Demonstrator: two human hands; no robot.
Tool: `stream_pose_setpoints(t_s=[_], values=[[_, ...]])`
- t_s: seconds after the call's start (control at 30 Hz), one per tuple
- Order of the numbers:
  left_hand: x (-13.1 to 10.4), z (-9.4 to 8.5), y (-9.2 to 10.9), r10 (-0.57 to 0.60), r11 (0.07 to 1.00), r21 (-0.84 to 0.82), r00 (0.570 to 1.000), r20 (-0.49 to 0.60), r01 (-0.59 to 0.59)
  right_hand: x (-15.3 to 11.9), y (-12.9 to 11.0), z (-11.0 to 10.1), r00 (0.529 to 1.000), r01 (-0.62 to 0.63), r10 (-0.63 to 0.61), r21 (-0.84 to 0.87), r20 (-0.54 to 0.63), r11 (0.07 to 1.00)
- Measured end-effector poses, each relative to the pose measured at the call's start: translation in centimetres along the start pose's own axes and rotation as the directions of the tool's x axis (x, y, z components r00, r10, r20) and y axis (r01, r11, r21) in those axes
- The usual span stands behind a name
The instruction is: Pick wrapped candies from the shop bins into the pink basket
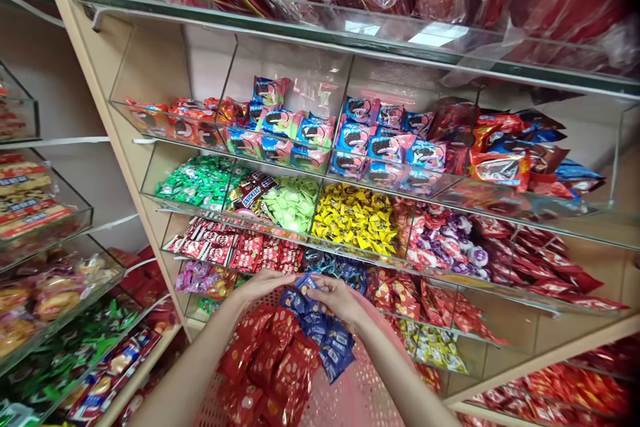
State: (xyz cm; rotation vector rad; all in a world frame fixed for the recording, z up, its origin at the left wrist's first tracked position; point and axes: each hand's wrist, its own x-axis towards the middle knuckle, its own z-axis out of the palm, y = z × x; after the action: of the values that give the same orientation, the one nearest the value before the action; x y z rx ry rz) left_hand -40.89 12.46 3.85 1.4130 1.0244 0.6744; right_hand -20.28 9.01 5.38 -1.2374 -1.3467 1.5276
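Observation:
A pink perforated plastic basket (373,373) is in front of me at the bottom of the head view. Inside it, red shiny candy packets (273,363) fill the left side, with several small dark blue packets (333,347) heaped beside them. My right hand (337,299) pinches a blue packet (306,285) between thumb and fingers, above the far part of the basket. My left hand (265,285) lies at the basket's far left rim, fingers stretched out toward that packet; its thumb is hidden.
Beyond the basket rise clear-fronted shelves with Snickers bags (255,192), yellow candies (357,219), green candies (195,181) and blue-pink cookie packs (385,147). A glass shelf edge (350,30) juts out above. Another rack (60,213) stands at left; a wooden rail (550,363) slants at lower right.

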Motion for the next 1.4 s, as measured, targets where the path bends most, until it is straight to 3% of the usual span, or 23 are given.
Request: stream_pose_setpoints(t_s=[0.23, 0.6, 0.73, 0.9, 1.1, 1.4], values=[[0.6, -0.7, -0.7, 0.072, 0.994, 0.080, 0.997, 0.029, -0.074, 1.0, 0.8, 1.5, 1.000, -0.008, 0.010, -0.067, 0.028, 0.998], [0.4, -0.4, -0.2, 0.076, 0.993, 0.088, 0.997, -0.013, -0.074, 1.5, 1.5, 0.7, 0.994, -0.074, 0.094, 0.274, -0.061, 0.959], [0.4, -0.3, -0.1, 0.069, 0.992, 0.108, 0.997, -0.023, -0.066, 1.3, 1.4, 0.4, 0.994, -0.039, 0.071, 0.322, -0.088, 0.946], [0.1, -0.1, 0.2, 0.012, 0.996, 0.092, 0.999, -0.032, -0.009, 0.8, 1.3, -2.1, 0.965, 0.002, 0.038, 0.152, -0.258, 0.988], [0.0, -0.2, 0.3, -0.003, 0.992, 0.125, 0.999, -0.042, 0.008, -0.3, 2.6, -4.9, 0.957, -0.058, 0.028, -0.096, -0.288, 0.994], [0.3, -0.2, 0.0, 0.024, 0.988, 0.154, 0.999, -0.047, -0.017, 1.4, 3.7, -2.8, 0.959, -0.053, 0.006, -0.160, -0.285, 0.986]])
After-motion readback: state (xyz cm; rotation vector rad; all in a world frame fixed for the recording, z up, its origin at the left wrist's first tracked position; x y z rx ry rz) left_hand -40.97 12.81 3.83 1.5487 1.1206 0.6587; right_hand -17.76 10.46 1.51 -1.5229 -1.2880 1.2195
